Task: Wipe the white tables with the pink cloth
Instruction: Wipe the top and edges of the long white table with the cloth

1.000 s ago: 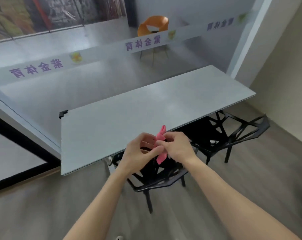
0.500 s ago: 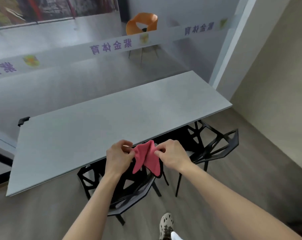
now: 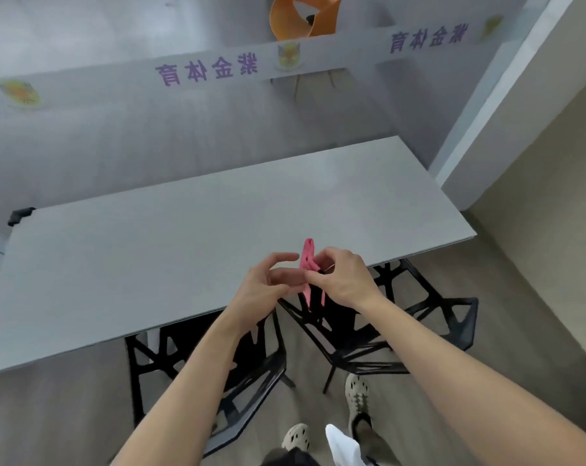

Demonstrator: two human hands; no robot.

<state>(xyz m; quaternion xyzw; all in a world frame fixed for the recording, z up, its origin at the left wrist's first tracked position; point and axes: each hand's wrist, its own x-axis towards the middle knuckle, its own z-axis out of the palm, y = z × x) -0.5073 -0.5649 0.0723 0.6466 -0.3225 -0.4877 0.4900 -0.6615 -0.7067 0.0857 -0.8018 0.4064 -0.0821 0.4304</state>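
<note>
Tech 1: Both hands have closed in since half a second ago. The pink cloth (image 3: 307, 261), then spread between them, is now bunched into a narrow upright strip.

Tech 2: Grip status?

Tech 1: Right hand (image 3: 343, 280): fingers curled round the cloth's middle. Left hand (image 3: 263, 289): fingers bent, tips pinching the cloth's opposite side.

Tech 2: Cloth location?

Tech 1: Between the hands, at the near edge of the white table (image 3: 150, 264), above the black chairs (image 3: 386, 334).
</note>
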